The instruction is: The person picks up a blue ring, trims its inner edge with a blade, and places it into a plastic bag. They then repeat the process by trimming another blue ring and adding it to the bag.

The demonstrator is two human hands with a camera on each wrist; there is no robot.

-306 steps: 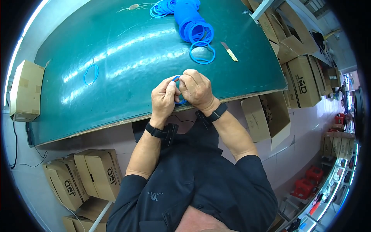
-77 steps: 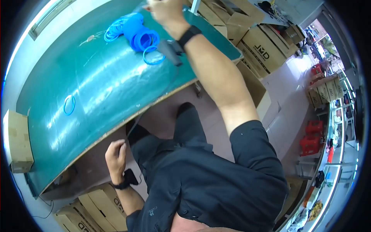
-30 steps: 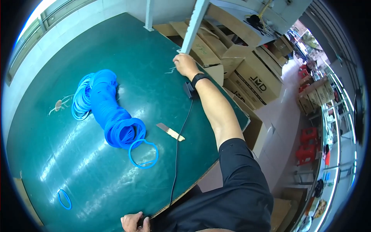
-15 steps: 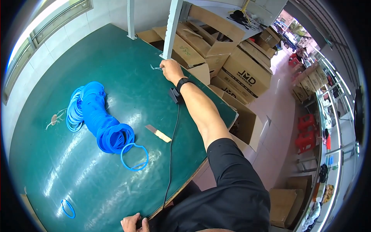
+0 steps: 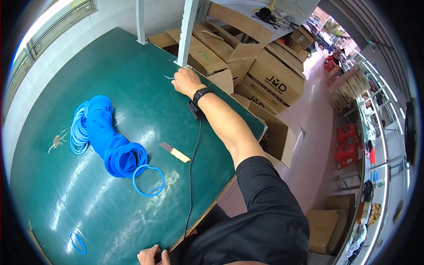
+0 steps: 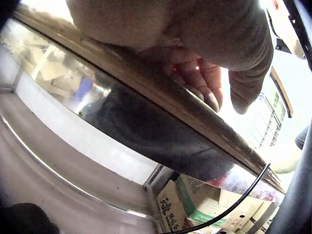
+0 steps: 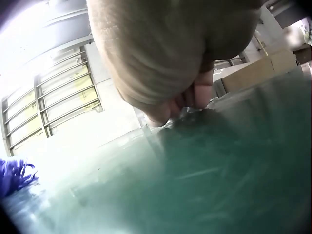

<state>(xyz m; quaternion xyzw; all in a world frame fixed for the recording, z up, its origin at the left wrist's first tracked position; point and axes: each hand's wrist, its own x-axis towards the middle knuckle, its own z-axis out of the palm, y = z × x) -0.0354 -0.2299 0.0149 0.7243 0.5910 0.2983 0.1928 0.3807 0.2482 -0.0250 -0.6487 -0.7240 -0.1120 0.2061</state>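
My right hand [image 5: 187,81] reaches to the table's far right side, by the foot of a white post [image 5: 186,37]. A small pale scrap [image 5: 168,77] shows just left of its fingers. In the right wrist view the fingers [image 7: 202,92] bend down to the green top, with something glossy at their tips; I cannot tell whether they pinch it. My left hand [image 5: 152,255] rests loosely at the near table edge [image 6: 161,100], holding nothing visible. A long stack of blue rings [image 5: 106,137] lies on the table, one loose ring [image 5: 164,181] at its near end.
A knife with a wrapped pale handle [image 5: 180,154] lies between the rings and a black cable [image 5: 191,194]. Another blue ring [image 5: 84,245] is at the near left. Cardboard boxes [image 5: 276,84] crowd the table's right side; red stools [image 5: 346,154] stand beyond on the floor.
Ten seconds ago both hands held a blue ring at the front edge. Since then my right hand has reached to the post and my left has come to the table edge. Lately only the view shifts.
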